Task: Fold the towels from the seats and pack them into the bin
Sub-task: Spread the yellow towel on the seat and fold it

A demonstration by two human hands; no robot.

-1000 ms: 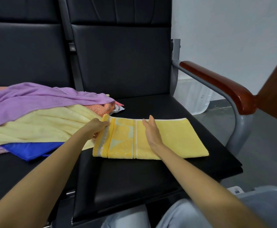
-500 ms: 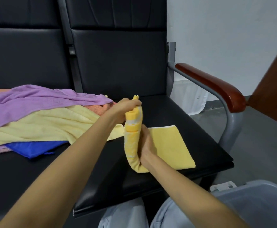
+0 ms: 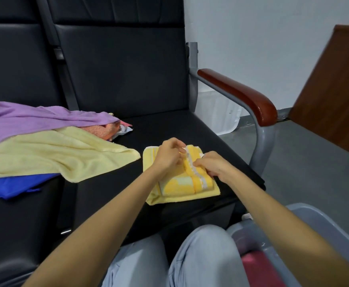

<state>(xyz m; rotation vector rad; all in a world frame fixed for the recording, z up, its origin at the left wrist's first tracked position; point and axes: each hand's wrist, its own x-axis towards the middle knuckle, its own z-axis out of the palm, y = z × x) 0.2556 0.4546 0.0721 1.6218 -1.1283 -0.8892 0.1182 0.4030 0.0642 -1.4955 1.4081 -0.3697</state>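
Left black seat (image 3: 24, 220): loose heap of purple towel (image 3: 34, 119), pale yellow terry towel (image 3: 55, 154) and blue cloth (image 3: 10, 185). Right black padded seat (image 3: 169, 129): folded bright yellow striped towel (image 3: 182, 185), with left hand (image 3: 167, 157) and right hand (image 3: 216, 165) each in a closed grip, pinching its white-banded top layer. Lower right, beside the knees: grey plastic bin (image 3: 325, 230).

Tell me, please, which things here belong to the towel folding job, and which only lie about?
Job: yellow towel, left hand, right hand, purple towel, pale towel, blue cloth, grey bin.
Lying about: wooden armrest, brown panel.
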